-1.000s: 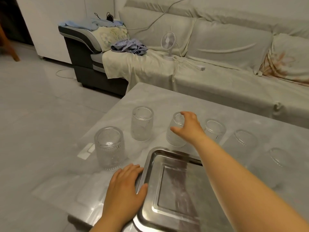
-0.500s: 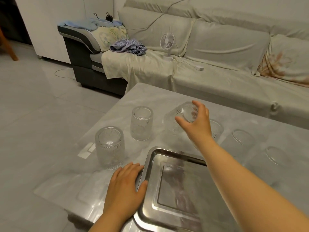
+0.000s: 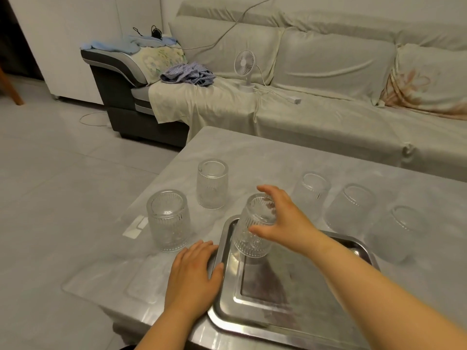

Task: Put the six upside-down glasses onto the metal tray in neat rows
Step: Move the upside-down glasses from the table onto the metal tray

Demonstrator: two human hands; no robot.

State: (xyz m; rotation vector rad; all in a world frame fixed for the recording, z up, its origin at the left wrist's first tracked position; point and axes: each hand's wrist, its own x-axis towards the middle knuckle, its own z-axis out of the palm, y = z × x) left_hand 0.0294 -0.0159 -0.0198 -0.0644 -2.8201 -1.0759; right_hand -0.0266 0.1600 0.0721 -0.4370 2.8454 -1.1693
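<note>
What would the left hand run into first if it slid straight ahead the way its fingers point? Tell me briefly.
The left hand lies flat on the table, its fingers pointing away and slightly right along the metal tray's left rim. Straight on, it would probably meet the held glass first, though depth is unclear.

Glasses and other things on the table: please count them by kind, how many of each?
Glasses standing on the table: 5
Glass held by the right hand over the tray: 1
Metal tray: 1
Total: 7
</note>
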